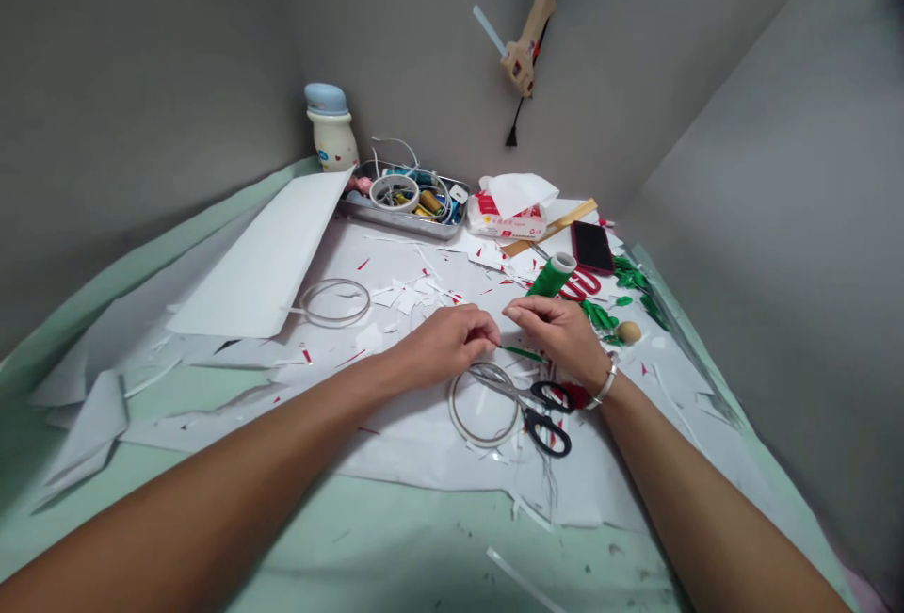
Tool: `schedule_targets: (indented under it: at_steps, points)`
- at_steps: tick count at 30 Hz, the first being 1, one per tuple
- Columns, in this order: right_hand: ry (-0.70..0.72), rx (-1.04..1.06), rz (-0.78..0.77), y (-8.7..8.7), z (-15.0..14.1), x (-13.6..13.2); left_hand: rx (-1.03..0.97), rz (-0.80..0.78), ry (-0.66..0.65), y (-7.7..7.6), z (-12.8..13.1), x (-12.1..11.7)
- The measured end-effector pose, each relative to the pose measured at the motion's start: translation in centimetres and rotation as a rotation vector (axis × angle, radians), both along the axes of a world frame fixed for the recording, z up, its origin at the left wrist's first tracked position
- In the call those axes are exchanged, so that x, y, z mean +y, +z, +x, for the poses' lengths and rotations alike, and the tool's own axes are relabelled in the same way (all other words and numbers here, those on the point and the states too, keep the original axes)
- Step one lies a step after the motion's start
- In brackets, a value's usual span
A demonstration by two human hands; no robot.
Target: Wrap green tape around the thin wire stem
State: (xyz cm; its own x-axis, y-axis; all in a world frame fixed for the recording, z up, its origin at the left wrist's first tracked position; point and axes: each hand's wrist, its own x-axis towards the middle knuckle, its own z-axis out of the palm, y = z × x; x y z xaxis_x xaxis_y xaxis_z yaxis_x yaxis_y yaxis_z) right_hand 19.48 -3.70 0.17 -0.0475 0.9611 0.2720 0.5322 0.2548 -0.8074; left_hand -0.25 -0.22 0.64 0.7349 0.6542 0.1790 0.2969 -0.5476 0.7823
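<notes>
Your left hand (444, 345) and right hand (557, 335) pinching a thin green strip (524, 353), black-handled scissors (526, 403) at 6 o'clock, green tape roll (551, 274) at 12 o'clock

The head-worn camera looked forward and down from above the person's forearms; it faced a corner where a pale green table (367, 538) met a grey wall (148, 104); the left hand (444, 345) and right hand (557, 340) sat near, just below mid-frame.
</notes>
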Motion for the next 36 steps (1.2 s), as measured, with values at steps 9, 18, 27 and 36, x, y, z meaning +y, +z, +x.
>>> schedule_targets:
  at_steps: [9, 18, 27, 36]
  points:
    - [0.145, -0.281, 0.099, -1.3, -1.1, -0.4, -0.143, -0.231, 0.249, -0.2, 0.0, 1.0]
    - [0.109, -0.504, 0.390, 0.1, -2.0, -1.3, 0.073, 0.254, 0.219, -1.1, -0.1, 0.6]
    - [-0.044, -0.106, 0.046, -1.0, 0.5, 0.2, -0.090, -0.110, 0.081, 0.0, 0.0, 0.5]
    - [0.217, -0.489, 0.326, -0.4, -2.2, -1.4, -0.023, 0.105, 0.359, -0.9, -0.3, 1.4]
